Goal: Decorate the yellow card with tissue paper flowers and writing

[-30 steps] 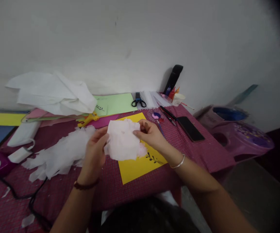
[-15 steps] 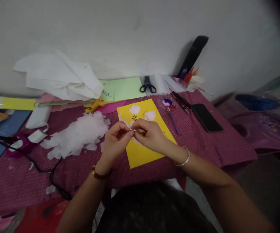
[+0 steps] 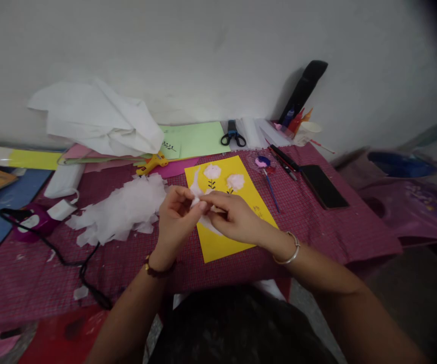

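The left hand (image 3: pixel 178 215) and right hand (image 3: pixel 233 215) pinch one white tissue (image 3: pixel 195 188) between their fingertips, above one yellow card (image 3: pixel 222 247). Two pale flowers (image 3: pixel 235 181) show on the card (the hands cover part). One pile (image 3: pixel 122 210) lies left; one brush (image 3: pixel 272 192) and one phone (image 3: pixel 324 187) right.

From my end, I see my 2 hands meeting over the left half of the yellow paper (image 3: pixel 216 245), fingertips pinched together. My left hand (image 3: pixel 175 215) sits by the paper's left edge, fingers curled, thumb angled inward across that edge. My right hand (image 3: pixel 239 216) spans the paper, back upward, fingers bent and pointing to its left side. My left forearm (image 3: pixel 133 301) rises from below-left of the paper; my right forearm (image 3: pixel 328 265) slants in from below-right.
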The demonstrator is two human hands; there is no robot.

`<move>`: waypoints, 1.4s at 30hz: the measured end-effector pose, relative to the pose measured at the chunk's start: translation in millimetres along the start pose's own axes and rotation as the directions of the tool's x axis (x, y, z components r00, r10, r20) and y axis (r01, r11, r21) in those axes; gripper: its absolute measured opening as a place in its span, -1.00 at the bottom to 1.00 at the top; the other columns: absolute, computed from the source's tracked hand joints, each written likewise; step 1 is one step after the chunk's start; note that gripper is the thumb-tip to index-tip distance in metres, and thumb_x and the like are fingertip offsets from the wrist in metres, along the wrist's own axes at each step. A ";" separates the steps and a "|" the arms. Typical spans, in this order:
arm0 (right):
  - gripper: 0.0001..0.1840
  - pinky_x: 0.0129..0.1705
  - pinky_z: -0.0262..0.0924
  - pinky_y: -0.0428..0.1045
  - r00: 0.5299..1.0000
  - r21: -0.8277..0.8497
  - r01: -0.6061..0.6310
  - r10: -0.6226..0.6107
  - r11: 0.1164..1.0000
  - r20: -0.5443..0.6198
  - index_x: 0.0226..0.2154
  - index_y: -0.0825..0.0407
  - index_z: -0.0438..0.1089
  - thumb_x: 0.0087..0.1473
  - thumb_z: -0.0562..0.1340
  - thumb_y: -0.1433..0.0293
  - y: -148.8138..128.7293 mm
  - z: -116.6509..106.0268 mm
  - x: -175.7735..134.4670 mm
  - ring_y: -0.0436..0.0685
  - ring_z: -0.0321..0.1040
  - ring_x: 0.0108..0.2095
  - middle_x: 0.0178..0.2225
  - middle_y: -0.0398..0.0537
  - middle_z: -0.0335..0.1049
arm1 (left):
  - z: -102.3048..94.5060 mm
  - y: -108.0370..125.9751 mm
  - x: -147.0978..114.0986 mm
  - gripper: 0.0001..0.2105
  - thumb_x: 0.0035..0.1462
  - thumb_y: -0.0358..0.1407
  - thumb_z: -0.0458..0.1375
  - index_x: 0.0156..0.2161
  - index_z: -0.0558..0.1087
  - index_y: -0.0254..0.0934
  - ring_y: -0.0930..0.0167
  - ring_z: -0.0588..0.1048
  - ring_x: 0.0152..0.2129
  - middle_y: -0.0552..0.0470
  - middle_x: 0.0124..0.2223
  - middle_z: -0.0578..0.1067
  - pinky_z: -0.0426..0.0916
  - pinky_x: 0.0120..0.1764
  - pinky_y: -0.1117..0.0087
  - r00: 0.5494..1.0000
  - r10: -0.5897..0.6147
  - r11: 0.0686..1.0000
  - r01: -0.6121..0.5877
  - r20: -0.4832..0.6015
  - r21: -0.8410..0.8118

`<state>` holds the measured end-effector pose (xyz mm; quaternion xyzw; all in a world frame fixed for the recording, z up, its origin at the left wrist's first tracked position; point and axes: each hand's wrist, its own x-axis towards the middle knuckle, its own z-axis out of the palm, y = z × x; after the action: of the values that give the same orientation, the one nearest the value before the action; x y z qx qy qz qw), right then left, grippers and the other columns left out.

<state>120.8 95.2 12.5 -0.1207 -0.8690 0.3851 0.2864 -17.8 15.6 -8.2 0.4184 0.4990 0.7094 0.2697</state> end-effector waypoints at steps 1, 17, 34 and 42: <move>-0.65 -0.31 0.16 -0.05 1.000 -0.015 0.008 -0.008 1.000 0.016 -0.16 0.01 0.38 -0.01 0.10 0.60 -1.3 -0.6 0.3 0.00 0.28 -0.36 -0.33 -0.12 0.38 | 0.0 0.2 -0.3 -0.82 -0.04 -0.38 0.32 -0.30 0.43 -0.21 0.54 0.39 -0.47 0.14 -0.39 0.42 0.32 -0.39 0.54 1.000 0.011 1.000 -0.011 -0.007 -0.002; -0.36 -0.36 0.24 -0.07 0.864 0.446 -0.041 0.255 0.894 -0.433 -0.44 -0.01 0.39 0.21 -0.11 -0.12 17.1 -64.5 8.0 -0.02 0.30 -0.42 -0.38 -0.08 0.36 | -2.8 3.4 6.6 -0.92 0.09 -0.33 0.26 -0.33 0.62 -0.12 0.42 0.42 -0.11 0.05 -0.13 0.49 0.31 -0.07 0.43 0.999 -0.028 0.999 0.027 0.026 0.040; -0.78 -0.53 0.22 -0.12 0.911 0.645 0.002 0.264 0.765 -0.316 -0.38 -0.03 0.44 0.03 0.33 0.17 6.3 -37.1 17.9 -0.11 0.27 -0.60 -0.55 -0.26 0.33 | -3.2 2.9 6.5 -0.96 0.00 -0.34 0.30 -0.37 0.59 -0.17 0.50 0.48 -0.45 0.07 -0.35 0.60 0.36 -0.42 0.53 0.986 -0.159 0.985 0.162 0.042 -0.062; -0.77 -0.48 0.20 -0.08 0.886 0.495 0.064 0.179 0.867 -0.428 -0.36 -0.05 0.43 0.12 0.23 0.15 11.1 -29.0 14.0 -0.09 0.24 -0.56 -0.50 -0.23 0.29 | -2.9 6.8 3.7 -0.94 0.06 -0.29 0.27 -0.34 0.58 -0.19 0.48 0.47 -0.47 0.04 -0.34 0.60 0.34 -0.46 0.51 0.984 -0.141 0.990 0.140 0.106 0.012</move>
<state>126.5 126.1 25.6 -0.1574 -0.6437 0.5636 0.4933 -22.0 14.7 -1.1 0.4201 0.5135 0.6641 0.3446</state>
